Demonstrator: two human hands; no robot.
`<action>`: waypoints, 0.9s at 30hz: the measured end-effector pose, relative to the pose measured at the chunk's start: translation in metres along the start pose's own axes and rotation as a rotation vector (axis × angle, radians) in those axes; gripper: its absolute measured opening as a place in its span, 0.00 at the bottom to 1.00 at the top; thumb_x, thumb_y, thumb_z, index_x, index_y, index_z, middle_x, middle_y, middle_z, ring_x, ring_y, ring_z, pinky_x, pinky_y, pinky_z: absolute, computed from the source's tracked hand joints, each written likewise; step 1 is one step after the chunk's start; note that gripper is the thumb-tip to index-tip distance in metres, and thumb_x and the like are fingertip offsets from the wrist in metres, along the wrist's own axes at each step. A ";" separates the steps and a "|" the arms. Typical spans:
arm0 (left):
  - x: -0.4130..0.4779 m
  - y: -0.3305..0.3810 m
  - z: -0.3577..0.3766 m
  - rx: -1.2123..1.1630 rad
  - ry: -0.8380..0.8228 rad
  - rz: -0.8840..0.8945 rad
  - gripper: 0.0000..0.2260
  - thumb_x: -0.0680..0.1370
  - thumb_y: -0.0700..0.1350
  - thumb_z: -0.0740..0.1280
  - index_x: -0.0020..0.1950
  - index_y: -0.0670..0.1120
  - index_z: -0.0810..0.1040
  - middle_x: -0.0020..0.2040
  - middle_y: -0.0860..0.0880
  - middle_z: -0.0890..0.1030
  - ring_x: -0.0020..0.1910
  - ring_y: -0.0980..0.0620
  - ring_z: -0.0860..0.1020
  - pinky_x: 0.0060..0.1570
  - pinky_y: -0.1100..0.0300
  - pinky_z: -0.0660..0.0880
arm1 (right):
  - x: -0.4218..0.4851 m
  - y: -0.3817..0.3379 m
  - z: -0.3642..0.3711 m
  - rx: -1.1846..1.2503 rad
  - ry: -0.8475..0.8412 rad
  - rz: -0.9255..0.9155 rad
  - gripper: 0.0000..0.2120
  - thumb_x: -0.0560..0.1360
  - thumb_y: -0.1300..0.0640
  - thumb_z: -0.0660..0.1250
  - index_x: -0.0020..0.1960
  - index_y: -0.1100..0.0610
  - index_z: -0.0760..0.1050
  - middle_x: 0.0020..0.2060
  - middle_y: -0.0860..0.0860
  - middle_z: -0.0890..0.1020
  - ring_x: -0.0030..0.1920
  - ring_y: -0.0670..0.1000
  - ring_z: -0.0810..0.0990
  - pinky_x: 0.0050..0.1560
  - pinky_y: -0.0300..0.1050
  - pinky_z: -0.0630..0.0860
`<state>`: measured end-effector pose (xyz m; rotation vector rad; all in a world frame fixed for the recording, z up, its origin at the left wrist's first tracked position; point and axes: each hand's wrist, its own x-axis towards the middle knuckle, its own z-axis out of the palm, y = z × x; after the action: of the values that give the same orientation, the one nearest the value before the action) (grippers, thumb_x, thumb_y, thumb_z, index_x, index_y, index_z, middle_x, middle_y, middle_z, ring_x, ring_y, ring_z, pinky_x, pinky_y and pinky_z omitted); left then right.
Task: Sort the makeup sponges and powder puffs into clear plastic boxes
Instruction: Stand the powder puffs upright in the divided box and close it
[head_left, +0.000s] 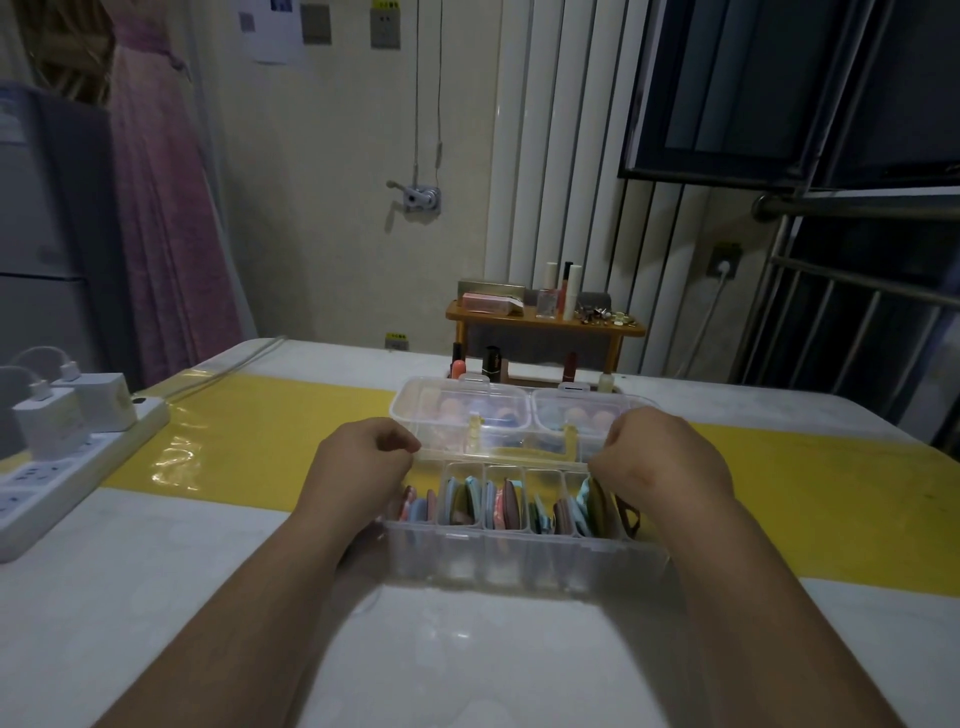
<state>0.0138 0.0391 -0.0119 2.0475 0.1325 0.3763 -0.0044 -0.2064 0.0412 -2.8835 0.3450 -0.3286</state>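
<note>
A clear plastic box (519, 558) with several narrow compartments sits at the table's middle. Flat powder puffs (504, 501) in pink, blue, brown and green stand on edge inside it. Its clear lid (519, 423) is tipped up behind, with two white latches along the top edge; round pink and blue sponges show faintly through it. My left hand (363, 462) pinches the lid's lower left edge. My right hand (660, 457) pinches the lid's lower right edge. Both forearms reach in from the bottom.
A white power strip (67, 467) with two chargers lies at the table's left edge. A yellow band (260, 436) crosses the table. Behind the box stand lipsticks and small bottles (493, 361), and a small wooden stand (545, 322) carries cosmetics.
</note>
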 end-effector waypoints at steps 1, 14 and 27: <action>0.000 0.000 0.000 -0.003 0.000 0.006 0.09 0.74 0.39 0.67 0.40 0.51 0.83 0.40 0.54 0.82 0.40 0.52 0.80 0.38 0.55 0.78 | -0.001 -0.003 0.000 0.025 0.003 -0.018 0.04 0.74 0.53 0.65 0.43 0.52 0.78 0.36 0.50 0.79 0.38 0.52 0.78 0.34 0.42 0.69; 0.015 -0.007 -0.026 0.063 -0.034 -0.061 0.20 0.73 0.27 0.57 0.39 0.48 0.82 0.46 0.49 0.83 0.47 0.47 0.79 0.36 0.61 0.71 | -0.017 -0.026 0.023 0.312 0.009 -0.351 0.05 0.78 0.53 0.64 0.49 0.48 0.79 0.44 0.46 0.80 0.43 0.46 0.78 0.44 0.45 0.79; 0.015 -0.016 -0.032 0.573 -0.265 -0.222 0.05 0.59 0.47 0.70 0.30 0.47 0.84 0.30 0.48 0.82 0.38 0.46 0.82 0.44 0.56 0.80 | -0.016 -0.024 0.024 0.343 0.024 -0.376 0.05 0.78 0.53 0.64 0.48 0.47 0.78 0.44 0.46 0.81 0.43 0.45 0.78 0.45 0.43 0.79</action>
<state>0.0192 0.0776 -0.0084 2.5896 0.3316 -0.0906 -0.0085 -0.1746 0.0209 -2.5895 -0.2361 -0.4361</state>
